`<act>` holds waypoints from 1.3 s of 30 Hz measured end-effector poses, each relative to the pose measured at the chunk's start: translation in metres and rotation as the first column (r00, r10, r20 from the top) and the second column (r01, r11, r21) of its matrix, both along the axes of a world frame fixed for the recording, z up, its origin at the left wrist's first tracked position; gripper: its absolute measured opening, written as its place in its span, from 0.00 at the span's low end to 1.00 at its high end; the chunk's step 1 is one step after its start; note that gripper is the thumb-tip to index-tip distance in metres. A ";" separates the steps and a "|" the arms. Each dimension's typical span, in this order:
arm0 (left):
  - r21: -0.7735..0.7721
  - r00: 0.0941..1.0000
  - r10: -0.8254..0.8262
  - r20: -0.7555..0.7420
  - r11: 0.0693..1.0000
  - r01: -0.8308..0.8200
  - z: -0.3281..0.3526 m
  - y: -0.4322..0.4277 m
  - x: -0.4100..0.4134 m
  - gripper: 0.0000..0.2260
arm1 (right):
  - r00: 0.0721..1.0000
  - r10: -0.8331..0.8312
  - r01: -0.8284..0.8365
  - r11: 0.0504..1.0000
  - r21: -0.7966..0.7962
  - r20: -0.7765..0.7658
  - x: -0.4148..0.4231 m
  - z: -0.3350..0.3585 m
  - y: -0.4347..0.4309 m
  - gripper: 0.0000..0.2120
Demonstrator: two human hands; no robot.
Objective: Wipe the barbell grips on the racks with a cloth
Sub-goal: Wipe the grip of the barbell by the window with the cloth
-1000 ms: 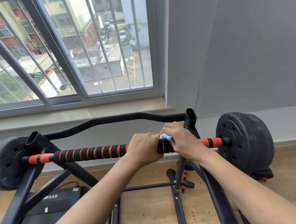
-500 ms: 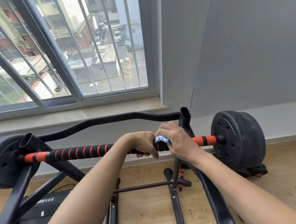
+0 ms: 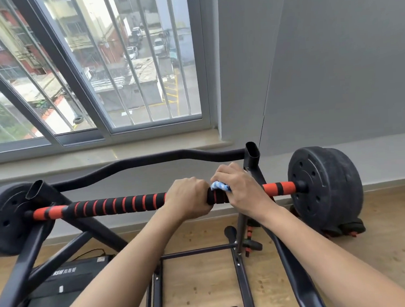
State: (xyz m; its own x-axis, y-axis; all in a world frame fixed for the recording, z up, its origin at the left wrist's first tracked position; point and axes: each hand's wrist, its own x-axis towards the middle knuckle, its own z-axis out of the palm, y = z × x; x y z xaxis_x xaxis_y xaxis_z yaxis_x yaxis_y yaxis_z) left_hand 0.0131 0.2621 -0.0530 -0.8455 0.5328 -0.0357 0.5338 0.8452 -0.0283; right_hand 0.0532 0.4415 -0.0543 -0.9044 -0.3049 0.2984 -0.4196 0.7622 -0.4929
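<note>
**Left hand** [image 3: 190, 197]: knuckles up, fingers curled round the barbell grip [image 3: 118, 204], close beside the right hand. Judged purpose: to steady the bar so that it does not roll in its cradles under the rubbing.

**Right hand** [image 3: 242, 191]: fingers wrapped over the cloth [image 3: 219, 187] and clamping it onto the bar. Judged purpose: to let the fabric encircle the foam and clean it all round.

**Cloth**: blue and white, bunched. Only a small fold shows at the thumb side of the right hand, between the two hands; the rest is hidden under the palm.

**Barbell grip**: black foam with orange bands. It runs outward from the left hand to the left weight plate [image 3: 4, 220]. A short orange-tipped stretch emerges beyond the right hand and meets the right weight plate [image 3: 326, 187]. No dirt or moisture can be made out.

**Rack** [image 3: 252, 154]: a dark tubular frame carrying the bar, with one upright directly behind the right hand.
</note>
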 end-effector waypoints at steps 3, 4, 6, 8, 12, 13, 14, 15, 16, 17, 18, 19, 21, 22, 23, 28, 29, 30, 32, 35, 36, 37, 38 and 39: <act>-0.022 0.955 0.052 0.291 0.999 -0.048 0.011 0.003 -0.011 0.08 | 0.999 0.024 -0.023 1.000 -0.019 0.029 -0.003 0.002 -0.001 0.08; -0.015 0.913 0.067 0.402 0.998 -0.066 0.014 0.003 -0.016 0.08 | 0.998 0.040 -0.039 0.999 -0.028 0.038 -0.002 0.004 -0.001 0.08; 0.020 0.790 0.072 0.609 0.994 -0.106 0.020 0.004 -0.026 0.07 | 0.996 0.068 -0.066 0.997 -0.042 0.049 -0.001 0.007 0.001 0.09; 0.044 0.674 0.050 0.737 0.992 -0.121 0.023 0.003 -0.034 0.08 | 0.995 0.083 -0.080 0.996 -0.048 0.061 -0.002 0.008 0.002 0.10; 0.102 0.726 0.001 0.688 0.990 -0.098 0.023 0.000 -0.033 0.11 | 0.992 0.070 -0.065 0.997 -0.044 0.104 -0.005 0.008 0.003 0.09; 0.097 0.831 -0.011 0.556 0.994 -0.052 0.021 -0.002 -0.028 0.10 | 0.992 0.066 -0.062 0.997 -0.044 0.106 -0.006 0.008 0.004 0.09; 0.068 0.929 -0.016 0.370 0.998 -0.010 0.018 -0.003 -0.020 0.10 | 0.993 0.062 -0.058 0.997 -0.046 0.103 -0.006 0.008 0.004 0.09; 0.041 0.984 -0.014 0.176 0.999 0.007 0.012 -0.005 -0.012 0.10 | 0.994 0.057 -0.053 0.997 -0.049 0.098 -0.006 0.008 0.003 0.09; 0.041 1.000 -0.001 0.031 0.999 0.000 0.005 -0.006 -0.005 0.10 | 0.994 0.053 -0.048 0.998 -0.051 0.092 -0.006 0.008 0.002 0.09; 0.065 0.999 0.022 -0.050 0.998 -0.019 0.000 -0.007 0.001 0.10 | 0.995 0.050 -0.046 0.998 -0.051 0.086 -0.006 0.008 0.002 0.09; 0.089 0.996 0.045 -0.083 0.995 -0.038 -0.005 -0.006 0.004 0.10 | 0.996 0.048 -0.044 0.998 -0.048 0.080 -0.005 0.008 0.001 0.09; 0.096 0.995 0.062 -0.079 0.994 -0.054 -0.007 -0.006 0.006 0.10 | 0.996 0.046 -0.043 0.998 -0.044 0.076 -0.004 0.007 0.001 0.09; 0.081 0.997 0.081 0.011 0.993 -0.082 -0.002 -0.004 0.002 0.10 | 0.996 0.047 -0.044 0.998 -0.041 0.071 -0.002 0.007 0.000 0.08; 0.068 0.992 0.093 0.083 0.993 -0.098 0.001 -0.002 -0.001 0.10 | 0.996 0.053 -0.050 0.998 -0.041 0.075 -0.002 0.007 0.000 0.09; 0.058 0.983 0.100 0.152 0.992 -0.110 0.004 -0.001 -0.004 0.10 | 0.995 0.062 -0.059 0.997 -0.041 0.081 -0.002 0.008 0.001 0.09; 0.016 0.850 0.133 0.509 0.986 -0.164 0.014 0.002 -0.024 0.10 | 0.992 0.108 -0.109 0.994 0.003 0.069 0.001 0.013 0.002 0.13; 0.023 0.819 0.127 0.560 0.985 -0.168 0.014 0.002 -0.027 0.10 | 0.991 0.118 -0.120 0.992 0.030 0.057 0.002 0.012 0.003 0.14; 0.033 0.799 0.116 0.590 0.985 -0.167 0.014 0.002 -0.028 0.09 | 0.991 0.127 -0.130 0.989 0.063 0.049 0.003 0.013 0.004 0.15; 0.049 0.799 0.098 0.594 0.986 -0.157 0.013 0.002 -0.029 0.09 | 0.986 0.160 -0.165 0.979 0.120 0.056 0.002 0.016 0.005 0.14; 0.046 0.857 0.096 0.506 0.989 -0.138 0.011 0.000 -0.025 0.11 | 0.978 0.180 -0.183 0.983 0.023 0.106 -0.007 0.025 0.010 0.12; 0.048 0.881 0.096 0.463 0.990 -0.133 0.010 -0.001 -0.024 0.11 | 0.984 0.143 -0.139 0.989 -0.042 0.107 -0.013 0.026 0.014 0.11; 0.056 0.906 0.090 0.413 0.991 -0.124 0.010 -0.002 -0.021 0.11 | 0.990 0.093 -0.084 0.993 -0.084 0.103 -0.018 0.026 0.018 0.10; 0.072 0.933 0.076 0.352 0.992 -0.108 0.009 -0.004 -0.018 0.11 | 0.993 0.047 -0.037 0.995 -0.091 0.106 -0.024 0.024 0.021 0.09; 0.088 0.961 0.053 0.270 0.993 -0.079 0.006 -0.005 -0.013 0.11 | 0.992 0.022 -0.013 0.997 -0.071 0.127 -0.027 0.022 0.023 0.09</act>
State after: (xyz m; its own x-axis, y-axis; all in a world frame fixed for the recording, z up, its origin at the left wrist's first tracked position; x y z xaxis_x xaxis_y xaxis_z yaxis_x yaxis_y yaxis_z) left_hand 0.0000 0.2570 -0.0469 -0.8456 0.4882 -0.2160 0.4535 0.8704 0.1917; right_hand 0.0258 0.4643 -0.0327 -0.9312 -0.3034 0.2023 -0.3629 0.7171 -0.5950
